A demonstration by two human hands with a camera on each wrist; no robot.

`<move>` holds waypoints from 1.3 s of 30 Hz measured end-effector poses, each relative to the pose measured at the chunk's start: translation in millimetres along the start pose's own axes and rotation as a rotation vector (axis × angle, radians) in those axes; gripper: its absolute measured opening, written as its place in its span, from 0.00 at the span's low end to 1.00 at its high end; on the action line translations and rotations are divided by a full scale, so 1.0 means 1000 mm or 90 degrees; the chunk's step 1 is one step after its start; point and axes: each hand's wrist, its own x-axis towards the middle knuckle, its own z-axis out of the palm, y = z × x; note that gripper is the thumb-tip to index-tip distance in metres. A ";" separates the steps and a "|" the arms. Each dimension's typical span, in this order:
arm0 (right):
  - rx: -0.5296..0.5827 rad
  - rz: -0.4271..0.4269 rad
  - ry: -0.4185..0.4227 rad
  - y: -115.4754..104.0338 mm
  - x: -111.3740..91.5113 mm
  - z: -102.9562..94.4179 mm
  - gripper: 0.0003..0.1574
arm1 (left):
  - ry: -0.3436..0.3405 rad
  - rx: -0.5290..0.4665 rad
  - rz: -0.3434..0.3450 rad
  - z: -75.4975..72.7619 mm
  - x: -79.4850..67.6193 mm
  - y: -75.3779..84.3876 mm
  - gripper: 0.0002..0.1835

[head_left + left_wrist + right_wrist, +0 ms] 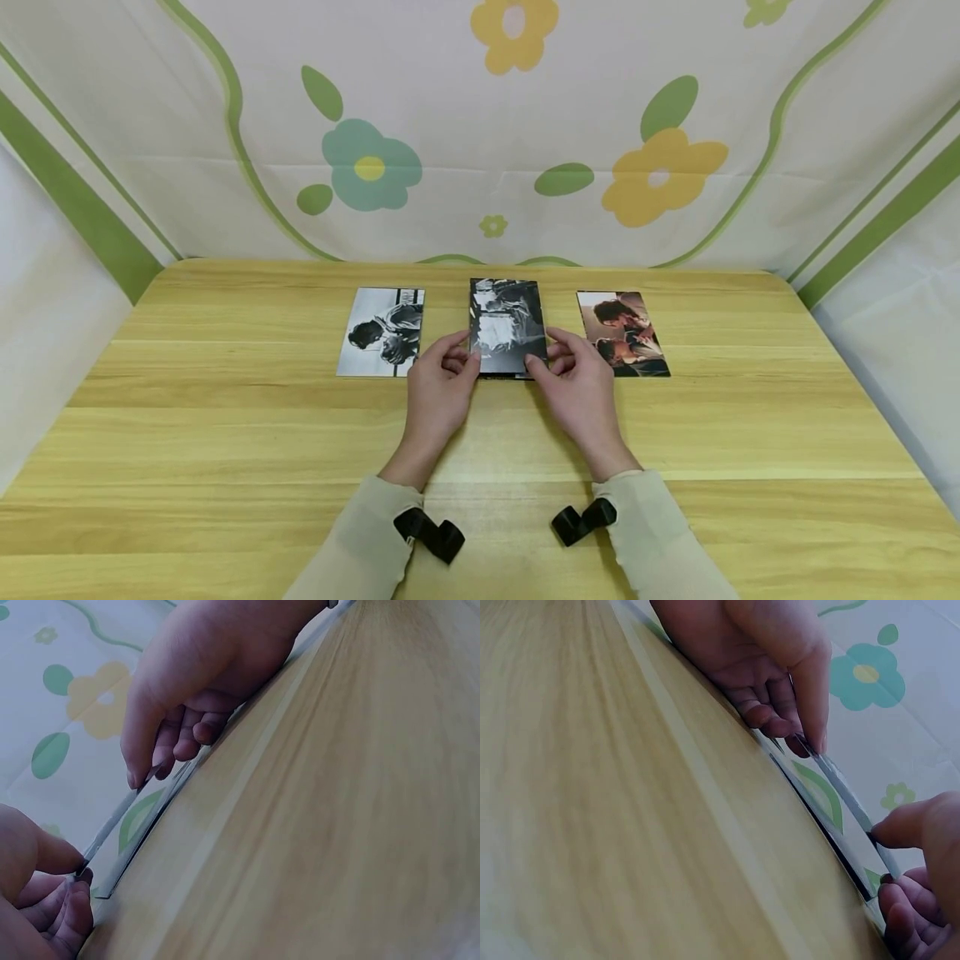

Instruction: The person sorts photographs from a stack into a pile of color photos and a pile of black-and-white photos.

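Note:
Between both hands a black-and-white photo card (510,325) is held by its two side edges. My left hand (442,383) pinches its left edge near the lower corner, thumb on top and fingers beneath. My right hand (581,387) does the same at the right edge. In the left wrist view the held card is raised a little over another flat card (124,866) on the table, with a gap between them. The right wrist view shows that gap too. From above, the held card covers most of the lower one, so its picture is hidden.
A black-and-white photo card (382,332) lies to the left, close to the left hand. A reddish-brown photo card (626,333) lies to the right, partly behind the right hand. All are on a wooden table (225,467), with a flower-patterned cloth (450,108) behind.

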 end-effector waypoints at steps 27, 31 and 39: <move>0.062 -0.037 -0.002 -0.010 -0.002 -0.006 0.32 | -0.019 -0.036 -0.047 -0.009 0.003 0.009 0.18; 0.048 -0.076 0.008 -0.019 -0.005 -0.009 0.33 | -0.011 -0.032 -0.031 -0.015 0.004 0.017 0.19; 0.044 -0.089 0.020 -0.031 -0.010 -0.005 0.32 | 0.003 -0.017 -0.034 -0.026 0.007 0.027 0.18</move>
